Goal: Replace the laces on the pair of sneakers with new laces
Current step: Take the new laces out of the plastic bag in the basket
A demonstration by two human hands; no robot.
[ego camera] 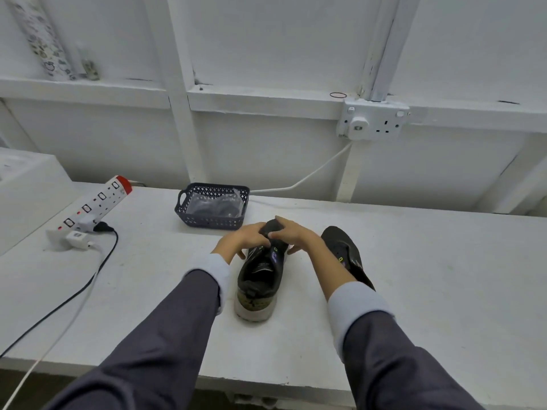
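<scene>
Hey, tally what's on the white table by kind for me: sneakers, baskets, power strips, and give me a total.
Black sneakers: 2
Dark basket: 1
Power strip: 1
Total: 4
The clear packets inside the basket are too blurred to count.

Black sneaker with pale sole (260, 275) stands upright on white tabletop (154, 291), heel toward camera. Left hand (245, 236) and right hand (293, 233) curl round its front end, probably gripping the upper; the exact hold is hidden. Second black sneaker (344, 247) sits just right, partly behind the forearm. Dark blue perforated plastic basket (207, 221) behind holds clear plastic packets (213, 204). White power strip (94, 202) at left.
</scene>
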